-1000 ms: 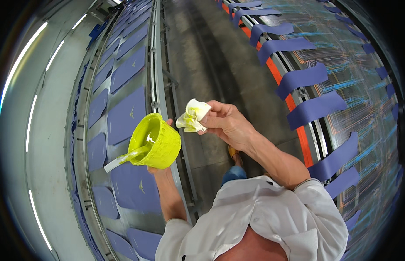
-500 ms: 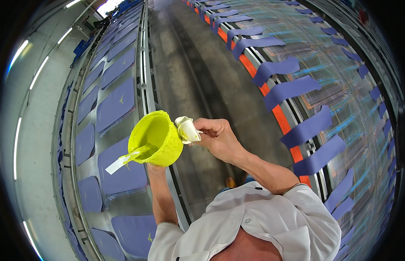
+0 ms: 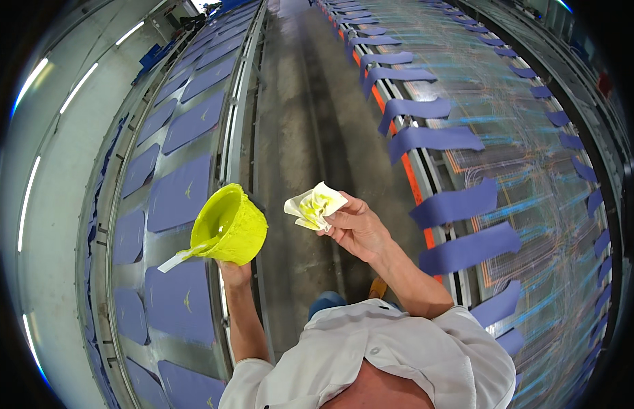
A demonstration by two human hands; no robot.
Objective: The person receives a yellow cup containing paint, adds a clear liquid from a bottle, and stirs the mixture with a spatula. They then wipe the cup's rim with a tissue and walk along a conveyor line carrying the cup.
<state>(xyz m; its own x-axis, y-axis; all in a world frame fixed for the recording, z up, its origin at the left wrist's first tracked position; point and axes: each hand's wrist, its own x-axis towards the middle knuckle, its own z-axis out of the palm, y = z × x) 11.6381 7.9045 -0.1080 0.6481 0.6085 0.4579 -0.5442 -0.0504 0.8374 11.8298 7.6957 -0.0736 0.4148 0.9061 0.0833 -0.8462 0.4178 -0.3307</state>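
Observation:
My left hand (image 3: 235,273) holds up a bucket (image 3: 247,230) coated in bright yellow paint, its fingers mostly hidden beneath and behind it. The bucket tilts so its mouth faces up and left. Leaning on its rim is a paint-smeared spatula (image 3: 174,261), its white end sticking out over the near left side. Right of the bucket and apart from it, my right hand (image 3: 358,233) is closed on a crumpled white cloth (image 3: 317,206), possibly paper, streaked with yellow. Finger and thumb pinch the cloth at its lower right edge.
To the left runs a long table (image 3: 136,274) bearing purple fabric pieces (image 3: 179,300), several with small yellow marks. On the right, purple strips (image 3: 460,204) hang over the orange-edged rail of another long table (image 3: 528,198). A concrete aisle (image 3: 303,136) lies between them.
My right hand has drawn away from the bucket's side toward the right, turning the cloth so its yellow smears show. The bucket has shifted slightly left and down in view.

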